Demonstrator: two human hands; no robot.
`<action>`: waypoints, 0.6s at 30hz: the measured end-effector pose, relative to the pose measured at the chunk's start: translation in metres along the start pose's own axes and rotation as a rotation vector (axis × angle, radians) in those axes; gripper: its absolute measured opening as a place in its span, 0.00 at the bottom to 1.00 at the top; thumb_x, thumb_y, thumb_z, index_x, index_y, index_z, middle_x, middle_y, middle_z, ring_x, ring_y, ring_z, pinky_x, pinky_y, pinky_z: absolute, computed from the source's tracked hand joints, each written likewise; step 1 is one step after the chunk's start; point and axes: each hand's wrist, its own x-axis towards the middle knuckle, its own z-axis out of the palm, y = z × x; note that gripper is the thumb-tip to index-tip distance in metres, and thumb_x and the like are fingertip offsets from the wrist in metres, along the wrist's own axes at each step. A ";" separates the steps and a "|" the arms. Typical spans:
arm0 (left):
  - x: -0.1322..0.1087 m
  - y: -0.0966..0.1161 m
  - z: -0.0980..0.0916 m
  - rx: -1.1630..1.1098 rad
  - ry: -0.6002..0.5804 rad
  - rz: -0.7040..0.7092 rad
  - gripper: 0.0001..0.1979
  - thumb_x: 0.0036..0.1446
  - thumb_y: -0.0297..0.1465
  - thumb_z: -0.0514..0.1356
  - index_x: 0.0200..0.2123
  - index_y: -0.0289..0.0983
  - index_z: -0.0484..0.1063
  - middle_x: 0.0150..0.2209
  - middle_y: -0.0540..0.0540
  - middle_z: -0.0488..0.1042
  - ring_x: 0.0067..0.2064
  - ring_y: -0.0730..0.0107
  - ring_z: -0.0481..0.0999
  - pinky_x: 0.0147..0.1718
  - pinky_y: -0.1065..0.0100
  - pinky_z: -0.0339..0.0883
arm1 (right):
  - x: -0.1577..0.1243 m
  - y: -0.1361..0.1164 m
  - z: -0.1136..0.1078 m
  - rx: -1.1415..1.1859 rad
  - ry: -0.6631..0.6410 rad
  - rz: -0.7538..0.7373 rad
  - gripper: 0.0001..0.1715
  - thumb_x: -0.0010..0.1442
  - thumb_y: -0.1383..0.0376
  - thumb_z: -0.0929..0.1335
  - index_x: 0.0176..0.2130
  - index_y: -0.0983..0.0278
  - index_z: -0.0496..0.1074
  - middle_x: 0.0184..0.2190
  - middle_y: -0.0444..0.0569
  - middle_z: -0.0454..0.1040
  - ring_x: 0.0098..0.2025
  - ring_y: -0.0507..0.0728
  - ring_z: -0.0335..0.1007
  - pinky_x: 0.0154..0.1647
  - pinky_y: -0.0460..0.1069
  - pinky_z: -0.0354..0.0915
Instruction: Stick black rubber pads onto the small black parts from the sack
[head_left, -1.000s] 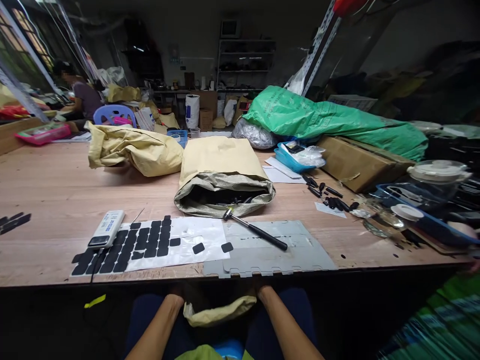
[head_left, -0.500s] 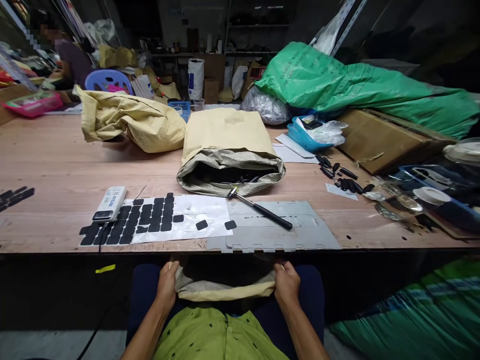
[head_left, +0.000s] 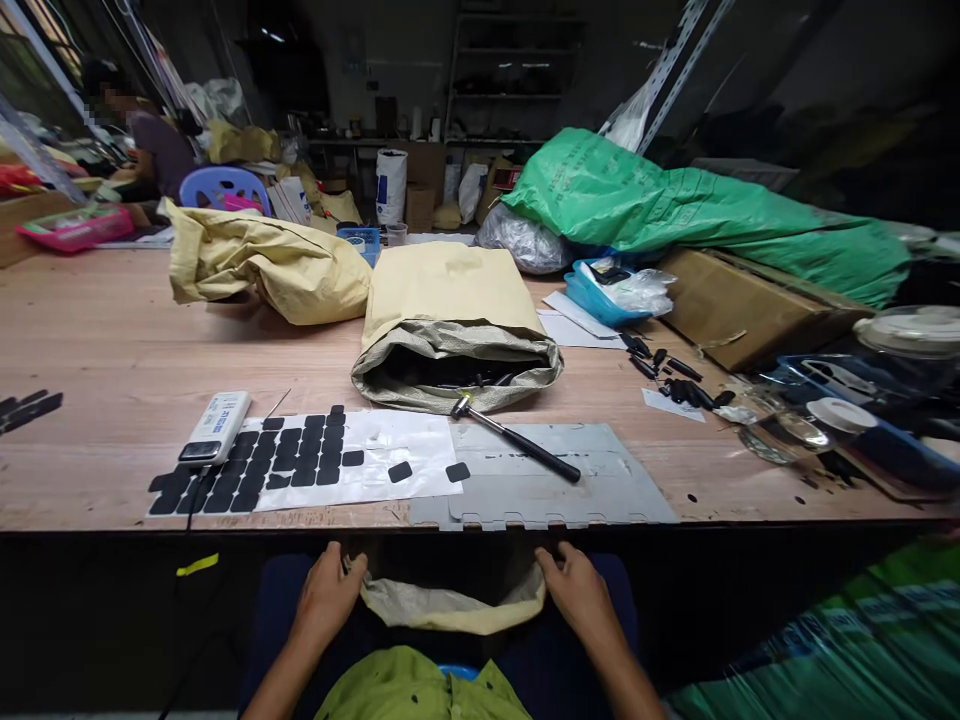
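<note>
On my lap, below the table edge, a tan woven sack (head_left: 457, 615) gapes with its mouth toward me and its rim folded out. My left hand (head_left: 330, 592) pinches the left end of that rim. At the right end my right hand (head_left: 574, 585) grips the rim between thumb and fingers. The inside of the sack is dark, so its contents are hidden. Straight ahead on the table lies a second tan sack (head_left: 454, 285), its open mouth showing dark pieces. A hammer (head_left: 525, 450) with a black handle rests in front of it on a grey sheet (head_left: 630, 490).
Black rounded pads (head_left: 247, 470) cover a white sheet (head_left: 390, 430), beside a white device (head_left: 217, 428) with a cable. Farther back are a crumpled tan sack (head_left: 277, 265), a blue basket (head_left: 600, 295), a cardboard box (head_left: 750, 300) and a green sack (head_left: 675, 210). A person (head_left: 154, 145) sits far left.
The view has tilted up slightly, so the table sits lower in the picture. The rim between my hands sags more, and my hands have come slightly closer together.
</note>
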 end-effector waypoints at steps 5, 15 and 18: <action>-0.017 0.046 -0.022 0.068 -0.130 0.265 0.15 0.50 0.44 0.65 0.36 0.40 0.80 0.28 0.46 0.77 0.34 0.58 0.76 0.34 0.69 0.60 | 0.018 -0.041 -0.051 -0.099 0.134 -0.229 0.17 0.58 0.51 0.64 0.36 0.56 0.78 0.31 0.48 0.77 0.32 0.58 0.71 0.32 0.50 0.61; 0.114 0.265 0.031 0.407 0.175 0.785 0.16 0.64 0.30 0.53 0.50 0.36 0.76 0.49 0.41 0.75 0.50 0.62 0.71 0.50 0.65 0.62 | 0.089 -0.114 0.000 -0.369 0.460 -0.764 0.17 0.61 0.60 0.66 0.50 0.61 0.72 0.45 0.51 0.71 0.46 0.58 0.64 0.44 0.51 0.58; 0.143 0.283 0.041 0.539 0.080 0.718 0.15 0.63 0.29 0.56 0.50 0.39 0.76 0.47 0.41 0.76 0.48 0.61 0.74 0.47 0.66 0.63 | 0.090 -0.109 0.001 -0.350 0.477 -0.774 0.15 0.62 0.61 0.65 0.48 0.61 0.72 0.44 0.51 0.71 0.45 0.58 0.64 0.43 0.51 0.56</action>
